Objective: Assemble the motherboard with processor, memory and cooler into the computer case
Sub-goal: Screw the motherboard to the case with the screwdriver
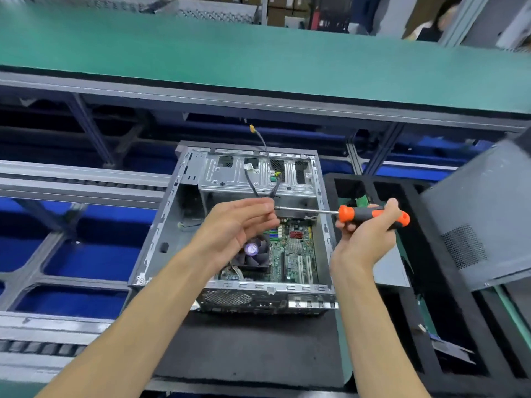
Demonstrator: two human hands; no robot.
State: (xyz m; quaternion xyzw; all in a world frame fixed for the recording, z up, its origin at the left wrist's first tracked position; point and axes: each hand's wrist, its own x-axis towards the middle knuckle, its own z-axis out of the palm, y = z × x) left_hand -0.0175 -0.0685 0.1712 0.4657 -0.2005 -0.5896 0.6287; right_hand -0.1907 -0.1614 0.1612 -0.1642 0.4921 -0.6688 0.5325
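Right now the right hand (369, 222) grips an orange-handled screwdriver (373, 215); left hand (244, 222) fingertips pinch at its tip, any screw hidden. Motherboard (296, 254) sits inside the computer case (161, 225), at 6 o'clock below the hands. A dropped screw could vanish among components.

A green shelf (258, 61) spans the upper part of the view on a grey metal frame (86, 130). To the left, a grey rail (71, 179) runs above blue compartments (86, 262). A black mat (244, 349) covers the near surface. To the right stands a black foam tray (431, 282) beside a grey perforated panel (482, 214).
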